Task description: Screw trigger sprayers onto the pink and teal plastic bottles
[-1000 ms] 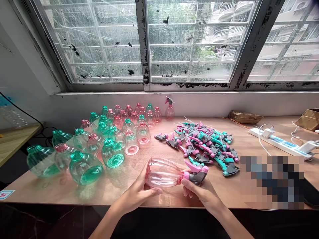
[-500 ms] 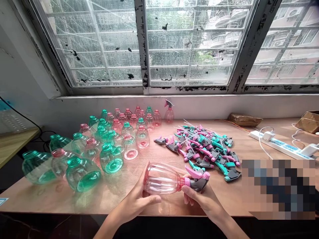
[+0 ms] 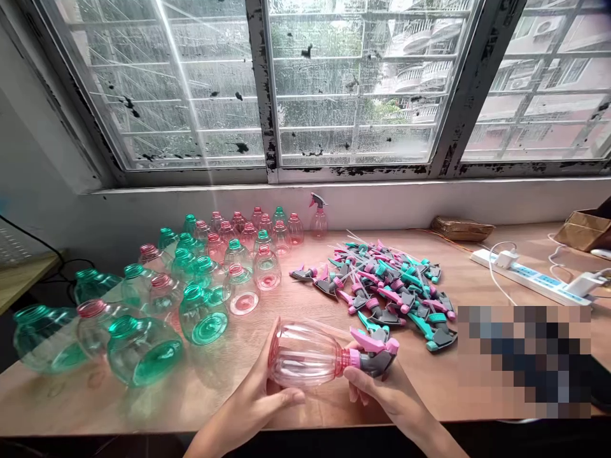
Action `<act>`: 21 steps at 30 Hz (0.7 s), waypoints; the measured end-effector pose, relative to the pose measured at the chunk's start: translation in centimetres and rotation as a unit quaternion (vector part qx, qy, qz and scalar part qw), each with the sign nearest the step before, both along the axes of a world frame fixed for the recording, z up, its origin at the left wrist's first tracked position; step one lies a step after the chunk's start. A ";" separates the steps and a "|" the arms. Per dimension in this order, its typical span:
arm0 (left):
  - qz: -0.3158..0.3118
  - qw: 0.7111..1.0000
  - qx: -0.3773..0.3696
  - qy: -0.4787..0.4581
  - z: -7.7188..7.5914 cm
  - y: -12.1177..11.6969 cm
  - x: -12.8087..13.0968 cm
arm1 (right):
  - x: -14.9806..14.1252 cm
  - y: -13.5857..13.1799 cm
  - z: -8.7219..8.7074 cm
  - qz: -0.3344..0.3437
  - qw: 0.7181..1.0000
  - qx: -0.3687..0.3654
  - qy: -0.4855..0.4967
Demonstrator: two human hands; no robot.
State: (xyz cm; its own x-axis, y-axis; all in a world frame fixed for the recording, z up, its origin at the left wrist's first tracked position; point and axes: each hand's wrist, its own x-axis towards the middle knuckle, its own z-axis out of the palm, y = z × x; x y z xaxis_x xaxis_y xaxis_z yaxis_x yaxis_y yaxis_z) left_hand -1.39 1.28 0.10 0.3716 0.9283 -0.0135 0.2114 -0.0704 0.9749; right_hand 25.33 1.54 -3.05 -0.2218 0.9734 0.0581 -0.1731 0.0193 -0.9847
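A clear pink spray bottle [image 3: 305, 356] lies sideways in the air above the front of the table, its pink and grey spray head [image 3: 375, 353] seated on the neck and pointing right. My left hand [image 3: 265, 394] is closed around the bottle's base, thumb along the near side. At the neck, my right hand [image 3: 377, 388] grips the pink collar of the spray head with thumb and fingers; some of its fingers are hidden behind. Just beyond the right hand is a pile of loose pink, teal and grey spray heads [image 3: 391, 280] with thin tubes.
Several open green bottles [image 3: 146, 350] and pink bottles [image 3: 243, 292] stand at the left. One bottle with a spray head [image 3: 319, 219] stands by the wall. A white power strip [image 3: 529, 277] and a brown package [image 3: 462, 229] are at the right. A blurred patch [image 3: 525, 362] covers the front right.
The view has shifted slightly, and the table's front edge sits lower. Both hands still hold the bottle and its spray head, in nearly the same pose.
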 end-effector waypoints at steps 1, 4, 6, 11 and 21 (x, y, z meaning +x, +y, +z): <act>0.003 1.000 -0.009 -0.002 0.1 0.0 0.0 | 0.1 0.0 0.0 0.004 1.000 -0.002 -0.007; -0.006 1.000 -0.021 -0.017 0.5 0.0 0.2 | 0.2 0.1 -0.1 0.019 1.000 -0.006 -0.008; -0.010 1.000 -0.015 -0.020 0.5 0.1 0.4 | 0.2 0.1 0.0 0.021 1.000 -0.011 -0.002; 0.029 0.999 0.018 -0.030 -0.5 -0.1 0.6 | -0.1 0.0 0.6 0.001 0.999 -0.029 -0.017; 0.080 0.989 -0.075 -0.097 -5.3 2.6 -0.4 | -0.5 0.3 -1.2 -0.028 0.995 -0.089 -0.022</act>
